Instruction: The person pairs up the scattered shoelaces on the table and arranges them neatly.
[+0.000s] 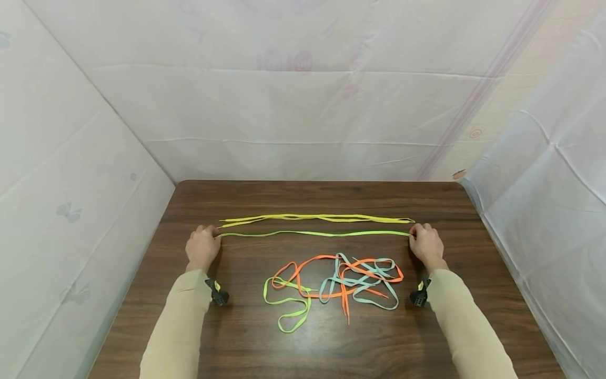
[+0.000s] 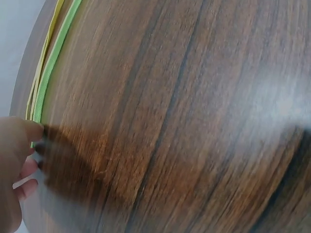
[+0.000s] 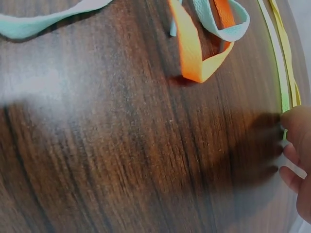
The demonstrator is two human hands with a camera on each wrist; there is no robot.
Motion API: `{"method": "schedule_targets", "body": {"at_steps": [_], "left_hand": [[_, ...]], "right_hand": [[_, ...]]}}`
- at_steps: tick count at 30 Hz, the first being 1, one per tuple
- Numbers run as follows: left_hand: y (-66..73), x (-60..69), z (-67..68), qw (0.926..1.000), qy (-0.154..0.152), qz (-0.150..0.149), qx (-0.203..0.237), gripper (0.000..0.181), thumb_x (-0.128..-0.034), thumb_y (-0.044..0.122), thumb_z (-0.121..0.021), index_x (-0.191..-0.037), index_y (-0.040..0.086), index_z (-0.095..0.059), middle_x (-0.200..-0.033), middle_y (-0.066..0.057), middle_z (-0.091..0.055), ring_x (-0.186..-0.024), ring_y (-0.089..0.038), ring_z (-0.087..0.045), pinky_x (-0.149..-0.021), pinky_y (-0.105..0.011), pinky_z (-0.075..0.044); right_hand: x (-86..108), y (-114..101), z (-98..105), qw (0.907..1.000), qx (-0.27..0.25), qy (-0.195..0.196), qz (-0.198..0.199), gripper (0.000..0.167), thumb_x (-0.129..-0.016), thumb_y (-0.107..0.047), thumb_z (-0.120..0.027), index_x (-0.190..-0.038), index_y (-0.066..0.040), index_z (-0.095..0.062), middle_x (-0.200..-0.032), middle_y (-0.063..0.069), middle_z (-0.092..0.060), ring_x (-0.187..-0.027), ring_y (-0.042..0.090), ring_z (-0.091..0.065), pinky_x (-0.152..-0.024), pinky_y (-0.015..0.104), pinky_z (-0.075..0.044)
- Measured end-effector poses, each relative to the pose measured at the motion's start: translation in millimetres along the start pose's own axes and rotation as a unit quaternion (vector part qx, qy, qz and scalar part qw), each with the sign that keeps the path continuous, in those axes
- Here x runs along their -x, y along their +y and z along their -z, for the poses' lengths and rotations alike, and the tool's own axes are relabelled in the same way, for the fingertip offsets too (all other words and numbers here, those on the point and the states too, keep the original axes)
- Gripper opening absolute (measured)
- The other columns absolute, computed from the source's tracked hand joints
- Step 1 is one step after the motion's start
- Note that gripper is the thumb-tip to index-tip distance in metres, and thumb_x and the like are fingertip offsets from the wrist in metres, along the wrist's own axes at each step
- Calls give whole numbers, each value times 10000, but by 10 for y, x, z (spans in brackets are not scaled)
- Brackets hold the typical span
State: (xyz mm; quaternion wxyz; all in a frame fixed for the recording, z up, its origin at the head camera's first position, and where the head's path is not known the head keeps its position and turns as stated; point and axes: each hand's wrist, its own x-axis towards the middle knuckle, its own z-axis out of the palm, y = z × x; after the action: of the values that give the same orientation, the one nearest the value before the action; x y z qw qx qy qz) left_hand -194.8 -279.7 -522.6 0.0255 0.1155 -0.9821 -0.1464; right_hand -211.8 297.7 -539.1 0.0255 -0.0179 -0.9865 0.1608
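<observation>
Work by my two hands on the table (image 1: 360, 350), judged partway along. My left hand (image 1: 202, 247) pinches the left end of the stretched green lace (image 1: 311, 232), and my right hand (image 1: 426, 245) pinches its right end, thumb against finger in each. The lace runs left to right between them, on the near side of the yellow lace (image 1: 319, 216) and apart from it over most of its length. Done, as far as the arrangement shows: the yellow lace lies straightened at the far side, doubled, its loop at the right and two tips at the left. In hand, I judge, is the straightening of the green lace alongside it. Left to do, presumably, is the loose group on the near side, where an orange lace (image 1: 326, 257) and a pale blue lace (image 1: 352, 283) cross in a tangle, with a loose green lace (image 1: 309, 305) meeting the orange at the left. Count: yellow, one, folded; green, two, one held and one loose; orange and pale blue, at least one each, the crossings hiding whether there are more; hands, two, both grasping.
</observation>
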Motion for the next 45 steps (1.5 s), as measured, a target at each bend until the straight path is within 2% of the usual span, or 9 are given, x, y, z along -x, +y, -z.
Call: {"method": "schedule_targets", "body": {"at_steps": [4, 12, 17, 24, 32, 38, 45], "left_hand": [[-44, 24, 62, 9997, -231, -24, 8, 305, -863, 159, -582, -1141, 33, -594, -1101, -235, -521, -1009, -442, -500, -762, -549, -432], [-111, 121, 173, 9956, -909, -172, -176, 499, -854, 179, -595, -1284, -27, -444, -1261, -306, -409, -1123, -479, -417, -860, -583, -396], [-147, 196, 174, 9933, -1037, -400, -316, 541, -842, 184, -618, -1294, -42, -424, -1289, -312, -395, -1138, -492, -409, -868, -595, -386], [-125, 332, 176, 9927, -820, -759, -449, 557, -830, 195, -642, -1287, -46, -434, -1277, -314, -421, -1122, -493, -430, -852, -592, -397], [9, 554, 170, 9887, -284, -1388, -495, 510, -787, 175, -705, -1219, -20, -517, -1232, -298, -475, -1084, -475, -476, -820, -574, -422], [111, 698, 139, 9782, 135, -2033, -393, 533, -737, 168, -757, -1193, -8, -546, -1234, -264, -507, -1092, -451, -502, -834, -564, -433], [269, 883, 165, 9613, 250, -2733, -251, 592, -691, 175, -802, -1201, 6, -553, -1266, -220, -513, -1118, -404, -510, -850, -542, -441]], "right_hand": [[25, 15, 16, 10000, -46, -41, 48, 182, -878, -121, -551, -1027, -17, -562, -1061, 250, -500, -962, 430, -490, -698, 545, -438], [131, 15, 75, 9996, -76, -245, 104, 353, -887, -142, -545, -1210, -3, -520, -1196, 301, -456, -1060, 475, -453, -804, 588, -408], [198, -1, 109, 9992, -117, -367, 138, 404, -900, -150, -528, -1274, -3, -480, -1249, 307, -428, -1109, 482, -427, -854, 601, -385], [261, -99, 155, 9988, -127, -192, 438, 379, -901, -156, -535, -1253, -14, -517, -1223, 292, -470, -1088, 474, -454, -848, 597, -390], [346, -282, 94, 9953, -342, 131, 897, 334, -886, -148, -567, -1196, -24, -573, -1181, 253, -522, -1050, 438, -500, -815, 574, -419], [405, -471, 98, 9944, -498, -33, 934, 351, -879, -166, -586, -1197, -19, -574, -1183, 242, -534, -1070, 418, -506, -853, 566, -414], [501, -693, 70, 9894, -501, -144, 1355, 368, -867, -184, -624, -1213, -67, -575, -1185, 214, -545, -1050, 394, -531, -813, 535, -447]]}}
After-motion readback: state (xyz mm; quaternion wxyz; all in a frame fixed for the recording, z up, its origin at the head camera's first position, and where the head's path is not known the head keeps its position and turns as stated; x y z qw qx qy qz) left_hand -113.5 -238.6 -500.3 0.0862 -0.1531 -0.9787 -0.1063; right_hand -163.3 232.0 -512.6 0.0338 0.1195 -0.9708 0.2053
